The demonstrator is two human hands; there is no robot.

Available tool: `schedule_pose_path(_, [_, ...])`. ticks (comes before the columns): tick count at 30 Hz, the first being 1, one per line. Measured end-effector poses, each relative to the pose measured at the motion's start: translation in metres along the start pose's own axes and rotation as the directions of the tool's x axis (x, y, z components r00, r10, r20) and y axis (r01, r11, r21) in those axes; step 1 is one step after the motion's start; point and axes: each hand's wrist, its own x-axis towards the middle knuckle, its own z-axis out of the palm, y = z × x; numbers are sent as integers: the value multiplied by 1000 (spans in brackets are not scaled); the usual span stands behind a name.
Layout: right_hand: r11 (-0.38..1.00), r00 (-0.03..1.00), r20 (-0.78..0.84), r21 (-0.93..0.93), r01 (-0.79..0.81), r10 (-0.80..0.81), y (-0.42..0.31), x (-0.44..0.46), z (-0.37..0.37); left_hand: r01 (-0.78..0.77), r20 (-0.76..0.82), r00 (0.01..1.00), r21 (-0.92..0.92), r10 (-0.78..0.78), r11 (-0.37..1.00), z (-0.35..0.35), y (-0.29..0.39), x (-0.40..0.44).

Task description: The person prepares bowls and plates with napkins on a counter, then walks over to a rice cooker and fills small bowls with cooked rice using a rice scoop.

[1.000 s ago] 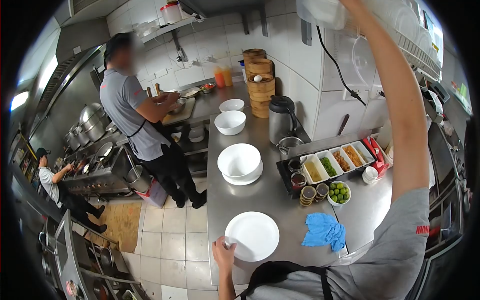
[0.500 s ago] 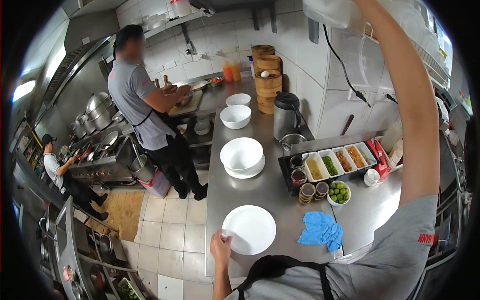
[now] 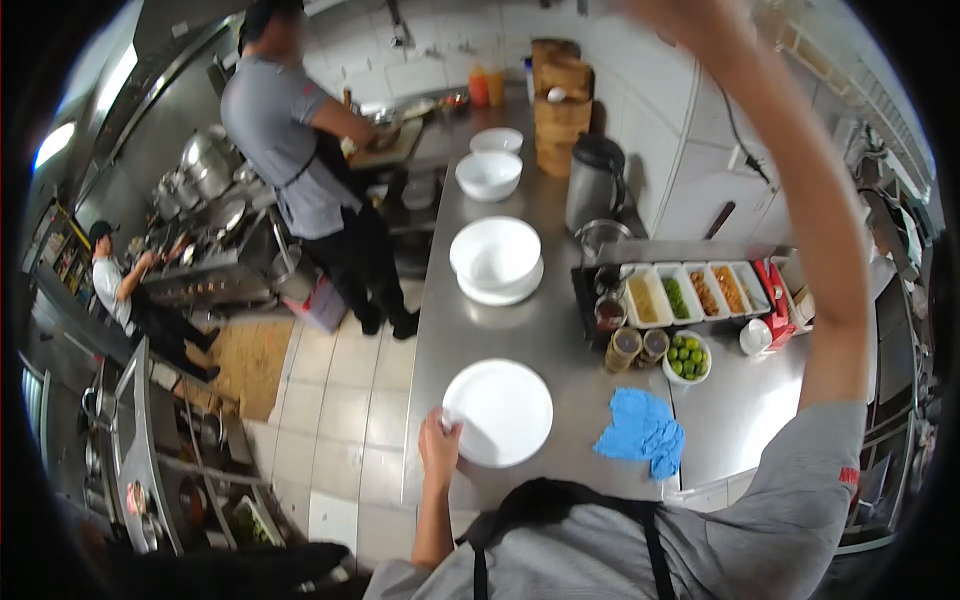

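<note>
My left hand on the plate's rim, my right arm raised.
My left hand [image 3: 440,443] has a narrow grip, thumb and fingers closed on the left rim of a flat white plate [image 3: 497,413] near the edge of the steel bench [image 3: 560,345]. My right hand [image 3: 685,14] is blurred at the top of the view, so I cannot tell its grip. The blue cloth [image 3: 642,432] lies to the right of the plate; beyond are the lime bowl [image 3: 690,379] and a large white bowl [image 3: 495,250].
</note>
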Motion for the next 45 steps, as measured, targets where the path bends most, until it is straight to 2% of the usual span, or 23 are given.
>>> schedule_pose_path(1, [929, 971, 124, 289, -230, 202, -47, -26, 23, -8, -6, 1000, -4, 8, 1000, 2, -3, 0])
schedule_pose_path(2, [842, 926, 252, 398, -365, 282, -83, -49, 38, -14, -13, 1000, -6, 14, 1000, 3, -5, 1])
schedule_pose_path(4, [727, 817, 449, 413, -549, 362, -147, -90, 64, -20, -32, 999, -44, 19, 999, 2, -4, 1])
schedule_pose_path(6, [410, 660, 570, 518, -751, 490, -185, -122, 78, 54, -5, 998, -130, -55, 990, -2, 1, 1])
schedule_pose_path(8, [-82, 234, 727, 371, -925, 645, -210, -159, 94, 120, -25, 992, -159, -126, 980, -10, 13, -2])
schedule_pose_path(10, [-218, 69, 738, 286, -933, 671, -231, -229, 132, -73, -104, 994, -354, 38, 933, -8, 6, -5])
schedule_pose_path(15, [-225, -107, 588, 131, -966, 802, -284, -361, 180, 99, -51, 992, -240, -114, 966, -8, 2, 0])
schedule_pose_path(16, [-199, -97, 546, 132, -971, 832, -283, -363, 179, 195, 21, 980, -275, -196, 941, -11, 2, 2])
schedule_pose_path(19, [-114, -32, 440, 162, -980, 897, -270, -364, 176, 114, 23, 993, -359, -113, 926, -9, 6, 3])
schedule_pose_path(22, [-250, -47, 576, 279, -927, 816, -250, -367, 164, 36, 34, 999, -88, -33, 995, -1, -1, 4])
schedule_pose_path(23, [-232, -36, 575, 272, -934, 817, -243, -360, 154, 11, 2, 1000, -57, -11, 998, 3, -4, 5])
schedule_pose_path(25, [-399, -128, 634, 305, -865, 763, -231, -354, 134, -32, -64, 997, 8, 32, 999, 11, -9, 8])
schedule_pose_path(29, [-557, -199, 710, 315, -769, 675, -221, -356, 99, 21, -7, 1000, -36, -21, 999, 10, -1, 15])
schedule_pose_path(31, [-550, -275, 721, 173, -817, 636, -227, -361, 94, -44, -19, 999, 20, 45, 999, 6, -5, 18])
schedule_pose_path(32, [-546, -321, 706, 110, -831, 631, -232, -358, 94, 27, 73, 997, -11, -27, 1000, -3, -6, 21])
schedule_pose_path(33, [-698, -497, 714, -16, -716, 493, -240, -351, 91, 94, 170, 982, -43, -86, 995, -9, -4, 25])
schedule_pose_path(35, [-435, -445, 692, -205, -877, 569, -261, -354, 90, 211, 394, 904, -80, -163, 974, -24, 0, 41])
schedule_pose_path(38, [-160, -422, 590, -444, -882, 688, -284, -333, 110, -114, 135, 983, -59, 121, 992, -15, -8, 60])
schedule_pose_path(39, [-95, -405, 550, -506, -858, 730, -287, -321, 122, -146, 189, 966, -153, 174, 977, -17, -2, 68])
schedule_pose_path(40, [-27, -393, 525, -574, -819, 755, -293, -310, 130, -356, 172, 912, -126, 374, 926, -14, 1, 75])
schedule_pose_path(41, [-21, -460, 477, -676, -736, 749, -296, -309, 140, -553, 141, 815, -101, 562, 827, -8, 8, 87])
schedule_pose_path(44, [-68, -538, 379, -768, -637, 753, -304, -324, 148, -735, 328, 639, -7, 696, 678, 9, 3, 96])
schedule_pose_path(45, [-81, -544, 346, -785, -614, 765, -305, -323, 147, -706, 332, 654, -56, 680, 706, 10, -1, 100])
